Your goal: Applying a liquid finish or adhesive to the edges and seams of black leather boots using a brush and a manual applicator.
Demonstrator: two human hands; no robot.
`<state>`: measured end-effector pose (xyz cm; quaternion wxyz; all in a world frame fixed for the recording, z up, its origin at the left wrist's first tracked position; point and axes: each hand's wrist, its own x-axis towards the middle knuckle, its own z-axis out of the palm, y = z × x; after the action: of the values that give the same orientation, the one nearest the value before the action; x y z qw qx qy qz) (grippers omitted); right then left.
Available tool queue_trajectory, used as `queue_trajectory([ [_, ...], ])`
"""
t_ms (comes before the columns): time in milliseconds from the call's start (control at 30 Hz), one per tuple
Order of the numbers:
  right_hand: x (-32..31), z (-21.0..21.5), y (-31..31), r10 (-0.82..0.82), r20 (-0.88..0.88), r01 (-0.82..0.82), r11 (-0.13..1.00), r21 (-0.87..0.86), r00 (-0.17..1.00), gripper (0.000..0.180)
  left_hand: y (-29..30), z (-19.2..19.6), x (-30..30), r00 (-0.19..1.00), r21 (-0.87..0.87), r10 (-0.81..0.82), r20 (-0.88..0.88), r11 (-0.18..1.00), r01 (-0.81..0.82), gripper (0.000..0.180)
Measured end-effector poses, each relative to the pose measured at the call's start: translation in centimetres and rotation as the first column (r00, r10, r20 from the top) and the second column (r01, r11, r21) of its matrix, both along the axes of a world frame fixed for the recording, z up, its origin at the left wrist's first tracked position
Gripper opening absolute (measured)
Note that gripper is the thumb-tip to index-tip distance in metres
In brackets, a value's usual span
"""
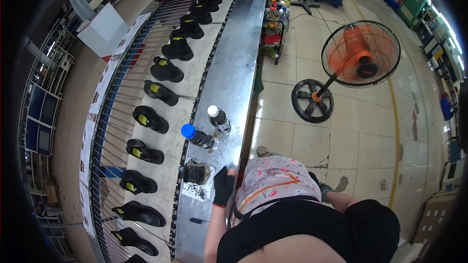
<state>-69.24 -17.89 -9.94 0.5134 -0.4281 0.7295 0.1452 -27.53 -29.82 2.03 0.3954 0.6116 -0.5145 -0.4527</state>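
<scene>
**A:** Edges, clearance?
**B:** My left hand [224, 185] is at the right edge of the metal bench [229, 68], just beside a dark pad [196, 173]. Past the bottles the steel runs open toward the far end. Left limit is a black chain [197, 99].
**A:** Hands?
**B:** Apart. Left is gloved black — can't tell if the fingers grip anything. Right forearm [340, 201] is on the other side of my apron [273, 180]; can't make out that hand's state.
**A:** Surface, room?
**B:** Pad sits on a smudged white sheet [196, 194], dark specks around. Left of the chain, black shoes [151, 119] line a pale belt [167, 190]. Right — tiled floor [312, 146], orange-bladed fan [360, 53].
**A:** Containers?
**B:** Blue-capped bottle [197, 137] and white-capped bottle [220, 119], near each other, both dark inside, caps on. Farther up, assorted bottles [274, 4] at a rack [281, 41]; contents too small to tell.
</scene>
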Motion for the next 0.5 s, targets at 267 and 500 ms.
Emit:
queue_trajectory([
  [267,-3.5,-6.6,-4.1,0.449,0.192,-0.484,0.745,0.459,0.873,0.074,-22.6,4.4,-13.6,0.941,-0.344,-0.302,0.150,0.877,0.336,0.058],
  [500,-1.2,-6.4,-30.5,0.560,0.054,-0.562,0.826,0.036,0.827,0.053,-47.1,-3.6,-11.0,0.672,-0.304,-0.022,0.741,0.881,0.364,0.070],
])
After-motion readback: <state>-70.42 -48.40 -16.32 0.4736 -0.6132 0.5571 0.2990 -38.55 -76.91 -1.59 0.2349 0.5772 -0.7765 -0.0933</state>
